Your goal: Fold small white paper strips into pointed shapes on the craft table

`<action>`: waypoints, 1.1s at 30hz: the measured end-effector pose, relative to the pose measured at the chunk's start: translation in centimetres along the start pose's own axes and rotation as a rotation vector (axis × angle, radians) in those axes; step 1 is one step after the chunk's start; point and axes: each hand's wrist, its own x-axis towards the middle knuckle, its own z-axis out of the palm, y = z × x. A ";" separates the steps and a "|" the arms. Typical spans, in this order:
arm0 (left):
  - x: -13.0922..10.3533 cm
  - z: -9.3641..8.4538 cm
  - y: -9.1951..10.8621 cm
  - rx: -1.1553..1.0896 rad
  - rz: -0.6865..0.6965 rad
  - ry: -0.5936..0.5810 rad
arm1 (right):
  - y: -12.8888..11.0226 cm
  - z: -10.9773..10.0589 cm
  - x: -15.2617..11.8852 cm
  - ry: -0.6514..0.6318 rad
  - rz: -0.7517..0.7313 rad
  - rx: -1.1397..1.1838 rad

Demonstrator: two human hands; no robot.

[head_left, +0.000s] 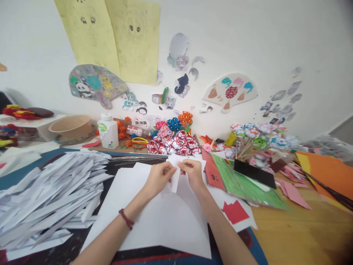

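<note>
A small piece of white paper (174, 183) is pinched between my two hands, above larger white sheets (154, 217) lying flat on the table. My left hand (160, 176) closes thumb and fingers on its left side. On the other side, my right hand (192, 172) grips the paper's upper edge with thumb and forefinger. The paper looks folded or curled and narrows downward; part of it is hidden behind my fingers. A large heap of folded white paper strips (60, 195) lies to the left of the sheets.
Red-and-white paper flowers (179, 144) sit behind my hands. A white bottle (108, 131) stands back left. To the right are a green packet (248, 184), a black phone-like slab (253, 173), red paper (235, 212), orange sheets (331, 175) and flowers on sticks (252, 132).
</note>
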 end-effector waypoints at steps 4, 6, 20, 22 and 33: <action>0.1 0.2 -0.3 0.009 -0.002 -0.041 | -0.1 -0.2 0.1 0.060 -0.017 0.011; 0.1 0.4 -0.5 0.048 0.006 -0.028 | -0.1 -0.3 0.3 0.072 -0.014 0.018; -0.8 1.3 -0.1 -0.055 -0.066 -0.125 | 0.9 -2.4 1.8 0.335 -0.015 0.170; -0.9 1.3 0.1 -0.046 -0.047 -0.126 | 0.8 -3.2 2.1 0.381 -0.014 0.199; -0.1 0.5 0.1 0.022 -0.051 -0.005 | 0.1 -1.3 1.2 0.160 -0.013 0.223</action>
